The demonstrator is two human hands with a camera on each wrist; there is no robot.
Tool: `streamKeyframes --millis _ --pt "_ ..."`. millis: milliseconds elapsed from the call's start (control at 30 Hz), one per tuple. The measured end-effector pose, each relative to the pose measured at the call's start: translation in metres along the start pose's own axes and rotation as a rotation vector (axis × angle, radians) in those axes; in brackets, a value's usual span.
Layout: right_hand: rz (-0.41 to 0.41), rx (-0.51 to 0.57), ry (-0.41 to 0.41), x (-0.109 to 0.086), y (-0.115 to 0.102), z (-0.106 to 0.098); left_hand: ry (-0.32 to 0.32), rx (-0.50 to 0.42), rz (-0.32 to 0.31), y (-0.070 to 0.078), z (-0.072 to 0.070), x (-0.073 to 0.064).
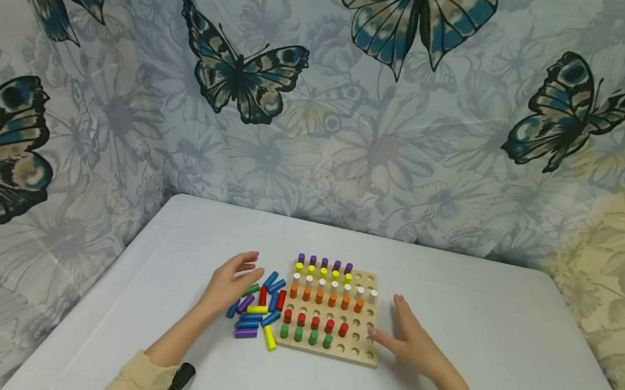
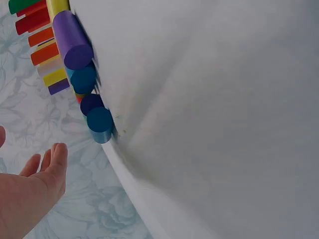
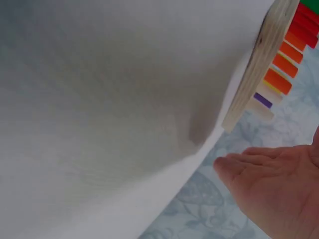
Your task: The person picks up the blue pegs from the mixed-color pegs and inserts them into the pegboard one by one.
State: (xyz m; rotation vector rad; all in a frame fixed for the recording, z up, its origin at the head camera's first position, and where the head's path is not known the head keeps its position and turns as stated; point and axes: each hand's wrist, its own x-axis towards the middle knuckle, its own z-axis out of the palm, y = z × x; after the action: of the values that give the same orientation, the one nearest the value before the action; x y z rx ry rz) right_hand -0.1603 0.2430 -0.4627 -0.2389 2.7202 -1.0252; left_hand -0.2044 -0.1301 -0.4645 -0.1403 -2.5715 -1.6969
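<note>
A wooden peg board (image 1: 350,359) lies on the table, with rows of upright purple, yellow, white, orange, red and green pegs in its holes. Along its left side is a loose pile of pegs, among them a purple peg (image 1: 245,332), a yellow peg (image 1: 270,338) and a blue peg (image 1: 249,325). My left hand (image 1: 229,284) hovers at the pile's far left, fingers loosely bent and holding nothing. At the board's right edge is my right hand (image 1: 412,340), fingers extended and thumb toward the board. In the right wrist view this hand (image 3: 271,181) also appears empty.
A white-covered table (image 1: 455,280) carries everything and stretches out on both sides of the board. Behind and beside it hangs a flowered backdrop (image 1: 268,169) with large butterflies. Dark wrist devices, such as the left one (image 1: 182,377), sit by both sleeves.
</note>
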Motion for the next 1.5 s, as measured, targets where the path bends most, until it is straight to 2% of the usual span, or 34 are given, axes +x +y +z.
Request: streamKeyframes --millis 200,433,567,800,1200,1367,1500 --pt "-0.002 -0.002 -0.063 -0.005 -0.004 0.007 -0.003 0.031 -0.056 -0.005 -0.004 -0.006" --pt "-0.066 0.000 -0.092 -0.009 -0.005 0.014 -0.049 0.096 -0.062 -0.010 -0.009 -0.013" --pt "-0.105 0.006 -0.114 -0.010 -0.006 0.018 -0.082 0.157 -0.024 -0.011 -0.011 -0.018" --pt "-0.115 -0.016 -0.120 -0.011 -0.005 0.022 -0.165 0.224 0.094 -0.011 -0.014 -0.025" --pt "-0.103 -0.058 -0.115 -0.012 -0.005 0.019 -0.354 0.360 0.181 -0.008 -0.016 -0.030" --pt "-0.106 -0.060 -0.114 -0.012 -0.004 0.019 -0.387 0.447 0.215 -0.003 -0.015 -0.031" --pt "-0.111 -0.063 -0.119 -0.011 -0.004 0.020 -0.390 0.522 0.200 -0.001 -0.013 -0.031"
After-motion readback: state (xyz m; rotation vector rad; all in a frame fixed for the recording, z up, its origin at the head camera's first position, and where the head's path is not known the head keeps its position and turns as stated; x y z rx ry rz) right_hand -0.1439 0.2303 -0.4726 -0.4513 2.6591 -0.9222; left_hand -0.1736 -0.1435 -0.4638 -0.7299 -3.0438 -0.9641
